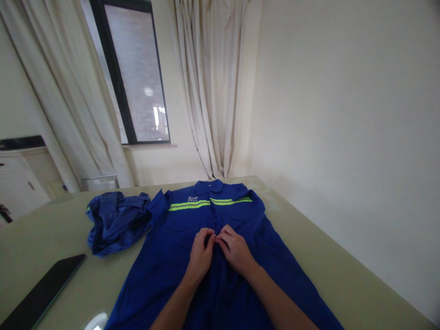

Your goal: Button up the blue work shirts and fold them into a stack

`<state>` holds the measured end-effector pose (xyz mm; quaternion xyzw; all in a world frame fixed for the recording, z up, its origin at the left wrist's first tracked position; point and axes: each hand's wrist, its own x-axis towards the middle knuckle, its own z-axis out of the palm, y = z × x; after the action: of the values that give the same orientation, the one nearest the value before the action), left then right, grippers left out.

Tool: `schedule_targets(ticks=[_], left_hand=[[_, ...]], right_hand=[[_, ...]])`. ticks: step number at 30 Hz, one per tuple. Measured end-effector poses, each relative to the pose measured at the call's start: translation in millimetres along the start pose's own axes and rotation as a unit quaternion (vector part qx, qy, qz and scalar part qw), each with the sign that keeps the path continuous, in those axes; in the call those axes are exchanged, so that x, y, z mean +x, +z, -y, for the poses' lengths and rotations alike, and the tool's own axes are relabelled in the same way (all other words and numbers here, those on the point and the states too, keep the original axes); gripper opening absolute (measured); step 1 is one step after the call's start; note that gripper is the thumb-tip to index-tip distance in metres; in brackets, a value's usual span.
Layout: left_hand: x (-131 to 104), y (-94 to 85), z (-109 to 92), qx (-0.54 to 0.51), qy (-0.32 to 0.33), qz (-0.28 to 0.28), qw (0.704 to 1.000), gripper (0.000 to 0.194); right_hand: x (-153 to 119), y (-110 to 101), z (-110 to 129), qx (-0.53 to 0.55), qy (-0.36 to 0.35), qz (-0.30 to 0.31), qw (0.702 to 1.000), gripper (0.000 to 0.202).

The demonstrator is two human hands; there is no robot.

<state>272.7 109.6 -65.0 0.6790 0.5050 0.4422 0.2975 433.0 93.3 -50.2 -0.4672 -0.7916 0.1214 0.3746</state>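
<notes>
A blue work jacket [172,256] with yellow-green reflective stripes across the chest lies spread out, front up, its collar at the far end. My left hand [202,254] pinches the front placket near the middle of the chest. Right beside it, my right hand [235,250] pinches the placket from the other side, fingertips almost touching those of the left. Whether a button sits between the fingers is too small to make out. Below the hands the placket runs down between my forearms.
A crumpled blue garment [118,220] lies to the left on the pale green table [24,238]. Nearer on that side is a flat black object [44,291], with a white round thing [96,322] at the front edge. A wall [343,137] borders the right; curtains [213,91] hang behind.
</notes>
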Motion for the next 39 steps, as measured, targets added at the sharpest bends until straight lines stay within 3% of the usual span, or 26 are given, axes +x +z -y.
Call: schedule_targets(ticks=[5,9,12,14,18,22,25,27,29,33,39], left_hand=[[4,-2.5,3,0.003,0.031,0.057,0.998,0.034],[1,-2.9,4,0.070,0.040,0.079,0.994,0.034],[-6,1.8,0,0.197,0.065,0.062,0.976,0.038],[-13,6.8,-3,0.309,0.087,0.083,0.944,0.044],[-33,10.0,-11,0.422,0.097,0.145,0.889,0.049],[-51,-5.3,-26,0.423,0.123,0.204,0.874,0.051],[-42,-17.5,-42,0.381,0.100,0.213,0.894,0.039],[-26,-18.1,-48,0.351,0.042,0.180,0.918,0.025],[-8,-11.6,-48,0.335,-0.016,0.126,0.934,0.029],[11,7.1,-34,0.303,-0.048,0.057,0.950,0.033],[14,12.4,-13,0.230,-0.060,0.056,0.970,0.024]], right_hand=[[2,1,-4,-0.035,0.103,-0.044,0.993,0.018],[3,-4,-7,-0.072,0.171,-0.012,0.982,0.005],[2,-10,-5,-0.055,0.125,0.028,0.990,0.042],[1,-14,-2,-0.066,0.092,0.055,0.992,0.058],[2,-21,3,-0.145,0.122,0.048,0.981,0.037],[10,-15,4,-0.145,0.090,0.048,0.984,0.025],[13,-6,2,-0.150,0.116,0.086,0.978,0.018],[12,-2,2,-0.166,0.142,0.082,0.972,0.015],[11,-1,0,-0.179,0.148,0.069,0.970,0.015],[7,-1,-5,-0.181,0.135,0.062,0.972,0.016],[5,1,-10,-0.189,0.095,0.064,0.975,0.020]])
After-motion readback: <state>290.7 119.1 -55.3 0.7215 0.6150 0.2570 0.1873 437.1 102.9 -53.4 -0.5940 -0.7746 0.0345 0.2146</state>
